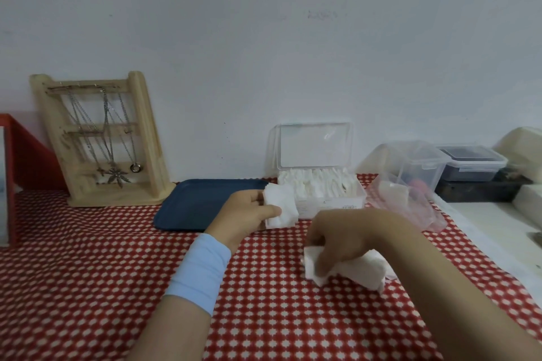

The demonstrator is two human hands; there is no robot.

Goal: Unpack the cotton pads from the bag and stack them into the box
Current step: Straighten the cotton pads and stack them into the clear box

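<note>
Currently, your left hand [249, 214] pinches a stack of cotton pads [281, 208] between thumb and fingers, in front of the left end of the box [328, 206]. The pads are white, square-cut and soft, slightly fanned at their edges. Your right hand [343, 237] is curled over a second bundle of pads [360, 271], gripping it where it lies on the bench [117, 272], nearer to you. That bundle is crumpled and uneven. The box is clear rigid plastic, rectangular, with its hinged lid [315, 145] standing upright; white pads fill it in upright rows. The bag [410, 199], a thin, wrinkled, pink-tinted film, lies slumped just right of the box. A red cloth with a white dotted pattern covers the bench. A dark blue tray [193, 205] with rounded corners sits left of the box.
</note>
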